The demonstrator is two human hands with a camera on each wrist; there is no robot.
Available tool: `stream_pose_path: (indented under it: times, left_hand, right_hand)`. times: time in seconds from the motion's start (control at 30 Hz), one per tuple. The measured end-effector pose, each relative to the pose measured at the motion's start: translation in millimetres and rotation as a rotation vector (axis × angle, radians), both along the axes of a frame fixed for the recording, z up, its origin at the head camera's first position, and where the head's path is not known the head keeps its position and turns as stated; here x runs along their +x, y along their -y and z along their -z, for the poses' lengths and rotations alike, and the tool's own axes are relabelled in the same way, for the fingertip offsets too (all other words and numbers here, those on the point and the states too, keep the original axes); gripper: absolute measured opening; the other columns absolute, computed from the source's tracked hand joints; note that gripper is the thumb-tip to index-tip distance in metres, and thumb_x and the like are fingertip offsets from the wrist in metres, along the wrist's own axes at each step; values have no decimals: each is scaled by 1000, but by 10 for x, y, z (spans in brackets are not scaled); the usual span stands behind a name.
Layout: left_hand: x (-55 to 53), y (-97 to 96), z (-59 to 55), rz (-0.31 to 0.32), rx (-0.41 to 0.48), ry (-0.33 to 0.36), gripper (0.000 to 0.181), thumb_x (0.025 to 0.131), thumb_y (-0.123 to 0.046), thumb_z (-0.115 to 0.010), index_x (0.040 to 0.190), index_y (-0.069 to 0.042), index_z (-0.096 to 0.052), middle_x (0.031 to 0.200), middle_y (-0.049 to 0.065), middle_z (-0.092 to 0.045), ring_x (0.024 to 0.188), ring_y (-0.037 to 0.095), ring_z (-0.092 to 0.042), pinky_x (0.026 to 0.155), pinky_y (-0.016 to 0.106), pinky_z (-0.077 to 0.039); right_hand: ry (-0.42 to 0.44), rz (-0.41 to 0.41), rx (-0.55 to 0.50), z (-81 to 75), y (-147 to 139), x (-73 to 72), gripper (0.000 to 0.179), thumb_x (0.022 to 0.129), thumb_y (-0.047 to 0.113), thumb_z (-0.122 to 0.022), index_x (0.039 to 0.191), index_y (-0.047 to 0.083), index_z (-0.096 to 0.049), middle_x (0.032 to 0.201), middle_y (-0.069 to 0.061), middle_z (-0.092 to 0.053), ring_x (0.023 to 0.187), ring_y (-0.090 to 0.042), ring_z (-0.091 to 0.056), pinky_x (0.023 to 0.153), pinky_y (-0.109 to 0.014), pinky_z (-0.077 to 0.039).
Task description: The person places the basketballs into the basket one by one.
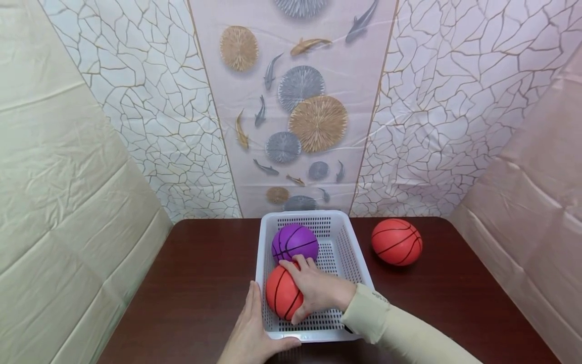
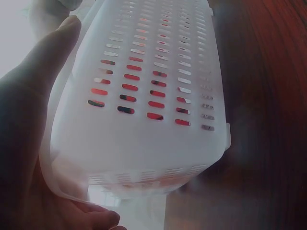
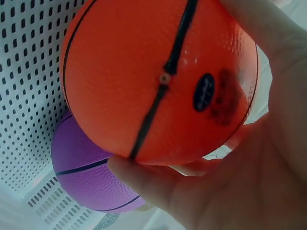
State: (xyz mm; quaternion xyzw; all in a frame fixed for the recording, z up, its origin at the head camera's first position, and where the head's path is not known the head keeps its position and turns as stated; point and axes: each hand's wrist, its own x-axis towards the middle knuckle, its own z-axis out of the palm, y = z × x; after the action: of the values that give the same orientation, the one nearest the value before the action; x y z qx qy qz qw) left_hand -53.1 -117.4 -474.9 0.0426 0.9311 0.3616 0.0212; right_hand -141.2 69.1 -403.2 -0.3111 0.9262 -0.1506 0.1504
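In the head view my right hand [image 1: 318,289] grips a red toy basketball [image 1: 280,293] inside the white perforated plastic basket [image 1: 336,335]. The right wrist view shows fingers and thumb spread round that ball [image 3: 129,81], which has black seams and a small dark oval label. Just behind it in the basket sits a purple basketball [image 1: 294,240], partly hidden by the hand. At the basket's front left corner, my left hand [image 1: 254,326] rests against the rim, fingers straight along the left side and thumb along the front.
A second red ball [image 1: 397,242] lies on the dark brown table [image 1: 209,283], right of the basket. Patterned cloth [image 1: 291,126] hangs behind the table, and pale padded panels [image 1: 68,202] stand on both sides.
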Motion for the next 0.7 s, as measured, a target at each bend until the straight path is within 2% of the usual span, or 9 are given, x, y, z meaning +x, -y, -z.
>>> stream_pose_path:
  times: [0.13, 0.3, 0.47, 0.7]
  left_hand:
    - [-4, 3, 11, 6, 6, -21, 145, 55, -82, -71, 155, -2, -4, 161, 19, -1, 143, 42, -17, 104, 62, -32]
    - [1, 8, 30, 13, 11, -46, 144, 56, -80, -72, 155, 0, -4, 161, 21, -2, 143, 44, -18, 104, 63, -31]
    - [8, 6, 28, 4, 10, -34, 145, 55, -80, -73, 155, -2, -4, 161, 18, -1, 143, 42, -17, 105, 62, -31]
    - [-4, 6, 8, -1, 3, -3, 146, 54, -84, -70, 156, -3, -2, 162, 18, -1, 143, 43, -18, 103, 64, -32]
  right_hand:
    - [34, 13, 28, 29, -8, -6, 125, 58, 46, -92, 155, 15, -19, 156, -24, -18, 138, -52, -23, 97, -60, -41]
    - [67, 14, 6, 56, -35, -12, 125, 58, 42, -93, 154, 14, -19, 155, -24, -18, 139, -50, -21, 98, -59, -41]
    - [54, 19, 6, 51, -69, -3, 128, 56, 43, -93, 155, 14, -17, 155, -25, -17, 139, -48, -23, 98, -60, -41]
    - [54, 33, -22, -15, -92, -38, 124, 58, 36, -94, 155, 16, -20, 153, -18, -22, 138, -44, -27, 93, -55, -47]
